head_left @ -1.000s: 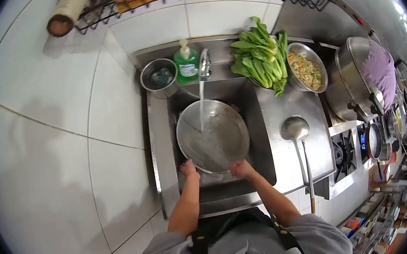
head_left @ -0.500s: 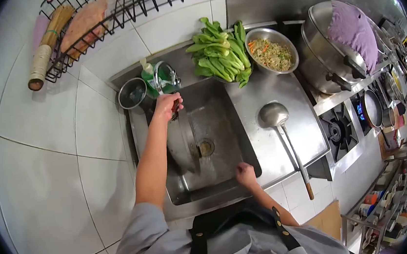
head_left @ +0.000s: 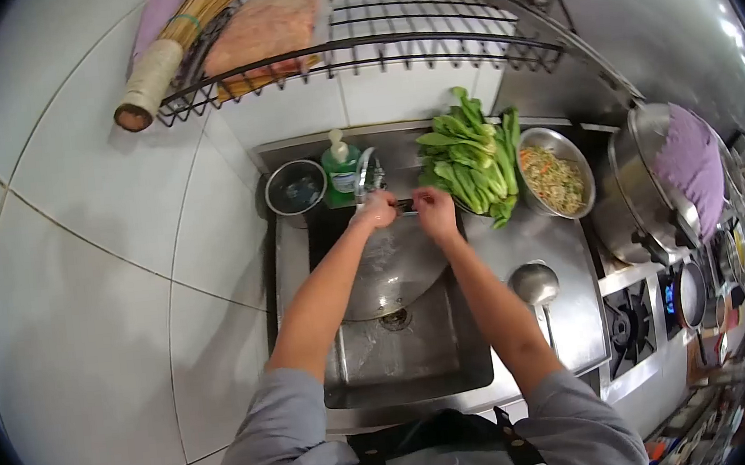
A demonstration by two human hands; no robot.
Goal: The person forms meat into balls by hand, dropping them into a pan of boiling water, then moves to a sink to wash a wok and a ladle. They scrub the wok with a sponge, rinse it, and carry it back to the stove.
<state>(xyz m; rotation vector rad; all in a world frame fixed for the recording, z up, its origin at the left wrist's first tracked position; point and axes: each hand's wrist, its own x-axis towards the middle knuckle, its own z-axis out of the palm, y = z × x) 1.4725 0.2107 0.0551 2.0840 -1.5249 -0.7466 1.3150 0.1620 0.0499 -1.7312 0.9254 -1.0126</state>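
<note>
My left hand (head_left: 377, 210) is closed on the dark handle (head_left: 405, 205) of a wide, curved metal piece that looks like a wok or a large lid (head_left: 386, 276). My right hand (head_left: 434, 213) is closed at the other end of that handle, its fingertips bunched together. The metal surface is wet and tilts down over the sink (head_left: 412, 363), its rounded lower rim close above the drain (head_left: 395, 320). Directly behind my left hand stands the chrome tap (head_left: 369, 172). The handle is largely hidden by my fingers.
Left of the tap stand a green soap bottle (head_left: 342, 165) and a metal pot (head_left: 295, 187). To the right are leafy greens (head_left: 473, 156), a noodle bowl (head_left: 556, 181), a ladle (head_left: 534, 284) and a large cloth-topped pot (head_left: 643, 197). A wire rack (head_left: 426, 39) hangs above.
My right hand has risen from the sink's front edge to the handle. The metal piece has turned from nearly edge-on to broad side. The view has shifted, showing more of the rack.
</note>
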